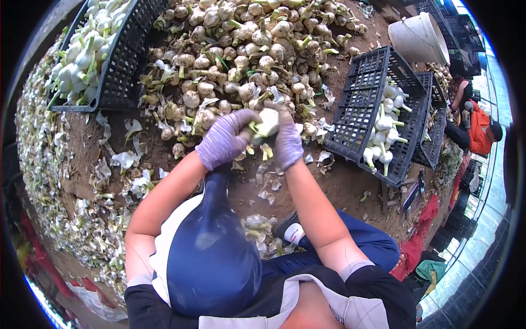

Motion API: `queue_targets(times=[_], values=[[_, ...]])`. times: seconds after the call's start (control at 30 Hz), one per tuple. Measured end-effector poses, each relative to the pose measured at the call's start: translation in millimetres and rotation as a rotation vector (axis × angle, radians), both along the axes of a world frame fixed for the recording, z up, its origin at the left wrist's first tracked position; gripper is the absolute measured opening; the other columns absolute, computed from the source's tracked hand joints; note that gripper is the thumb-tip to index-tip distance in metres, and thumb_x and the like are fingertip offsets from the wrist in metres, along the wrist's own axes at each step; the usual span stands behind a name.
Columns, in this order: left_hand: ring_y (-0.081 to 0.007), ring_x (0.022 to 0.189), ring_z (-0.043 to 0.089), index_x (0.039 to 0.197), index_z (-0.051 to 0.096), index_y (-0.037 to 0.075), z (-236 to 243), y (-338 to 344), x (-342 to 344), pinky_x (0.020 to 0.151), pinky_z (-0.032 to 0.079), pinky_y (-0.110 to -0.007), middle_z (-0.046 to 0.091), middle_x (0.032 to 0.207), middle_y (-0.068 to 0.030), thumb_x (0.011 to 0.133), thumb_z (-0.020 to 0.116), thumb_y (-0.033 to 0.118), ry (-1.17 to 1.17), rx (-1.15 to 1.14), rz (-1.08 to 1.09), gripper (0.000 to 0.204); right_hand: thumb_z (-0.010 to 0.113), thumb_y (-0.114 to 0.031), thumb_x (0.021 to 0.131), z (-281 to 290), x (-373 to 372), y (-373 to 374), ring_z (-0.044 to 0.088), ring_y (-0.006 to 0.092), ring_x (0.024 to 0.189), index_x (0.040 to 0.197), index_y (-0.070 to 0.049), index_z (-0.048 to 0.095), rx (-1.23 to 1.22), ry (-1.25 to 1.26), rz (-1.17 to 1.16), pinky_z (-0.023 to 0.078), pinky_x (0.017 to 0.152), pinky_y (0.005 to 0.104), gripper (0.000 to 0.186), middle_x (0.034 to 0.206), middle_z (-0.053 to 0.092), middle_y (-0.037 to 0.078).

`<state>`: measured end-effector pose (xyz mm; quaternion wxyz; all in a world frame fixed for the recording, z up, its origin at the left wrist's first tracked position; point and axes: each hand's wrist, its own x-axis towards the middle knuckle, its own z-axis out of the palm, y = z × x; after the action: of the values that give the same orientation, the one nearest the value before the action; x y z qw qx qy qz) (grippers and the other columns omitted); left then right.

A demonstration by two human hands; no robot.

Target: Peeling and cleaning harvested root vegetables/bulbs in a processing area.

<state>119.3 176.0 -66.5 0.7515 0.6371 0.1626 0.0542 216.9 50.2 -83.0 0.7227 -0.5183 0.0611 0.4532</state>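
Note:
Both my hands wear light purple gloves and meet over the near edge of a heap of garlic. My left hand [226, 136] has its fingers closed on the stem side of a pale, peeled-looking garlic bulb [268, 122]. On the bulb's other side, my right hand [287, 137] presses its fingers against it; the fingertips are blurred. Just beyond my hands lies the heap of unpeeled garlic [241, 60], brownish and soil-marked, with short cut stems. Loose papery skins [257, 181] are scattered on the dirt below my hands.
A black crate [118, 60] of cleaned white garlic stands at the far left. At right, a tilted black crate [356, 104] holds more bulbs, with a white bucket [416, 38] behind it. A person in orange [480, 129] sits farther right. Garlic skins [71, 219] cover the left ground.

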Motion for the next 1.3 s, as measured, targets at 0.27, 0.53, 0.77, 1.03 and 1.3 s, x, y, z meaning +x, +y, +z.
queue_targets(times=[0.27, 0.53, 0.77, 1.03, 1.3], values=[[-0.0154, 0.071, 0.057, 0.086, 0.057, 0.003, -14.4, 24.5, 2.3, 0.066, 0.047, -0.030, 0.060, 0.074, -0.0079, 0.074, 0.045, -0.003, 0.288, 0.349, -0.010, 0.018, 0.051, -0.051, 0.088, 1.3, 2.3, -7.3, 0.060, 0.0109, 0.060, 0.131, -0.014, 0.044, -0.108, -0.014, 0.327, 0.048, 0.048, 0.0233, 0.057, 0.082, 0.063, 0.005], [-0.0306, 0.102, 0.057, 0.106, 0.057, 0.008, -32.4, 35.0, -12.9, 0.087, 0.045, -0.035, 0.060, 0.105, -0.0151, 0.078, 0.063, 0.011, 0.491, 0.866, -0.261, 0.029, 0.044, -0.028, 0.094, -12.2, 0.4, -4.2, 0.060, 0.0115, 0.060, 0.144, -0.014, 0.021, 0.035, -1.221, 0.392, 0.050, 0.054, 0.0238, 0.057, 0.083, 0.063, 0.008], [-0.0127, 0.089, 0.056, 0.100, 0.055, 0.003, -15.0, 17.0, -2.9, 0.082, 0.046, -0.029, 0.059, 0.096, -0.0046, 0.084, 0.064, 0.013, 0.128, -0.196, -0.263, 0.021, 0.048, -0.049, 0.090, -19.0, 10.6, -11.2, 0.061, 0.0131, 0.058, 0.143, -0.023, 0.024, 0.005, -0.210, 0.280, 0.047, 0.043, 0.0221, 0.064, 0.088, 0.063, 0.009], [-0.0329, 0.085, 0.062, 0.103, 0.057, 0.003, -56.6, 3.5, 5.1, 0.076, 0.049, -0.038, 0.063, 0.089, -0.0194, 0.081, 0.059, 0.016, 0.242, 0.388, -0.128, 0.025, 0.047, -0.060, 0.084, 7.7, -14.9, -12.0, 0.062, 0.0155, 0.065, 0.145, -0.015, 0.016, 0.049, -0.127, 0.667, 0.053, 0.048, 0.0269, 0.082, 0.096, 0.058, 0.008], [-0.0333, 0.099, 0.056, 0.110, 0.058, 0.010, -20.4, 12.8, -9.9, 0.088, 0.046, -0.037, 0.055, 0.106, -0.0160, 0.072, 0.072, 0.014, 0.050, 0.735, -0.098, 0.040, 0.045, -0.024, 0.097, -31.8, -7.5, -12.5, 0.056, 0.0123, 0.095, 0.135, -0.010, 0.041, -0.418, -0.312, 0.220, 0.047, 0.083, 0.0269, 0.041, 0.114, 0.058, 0.008]])
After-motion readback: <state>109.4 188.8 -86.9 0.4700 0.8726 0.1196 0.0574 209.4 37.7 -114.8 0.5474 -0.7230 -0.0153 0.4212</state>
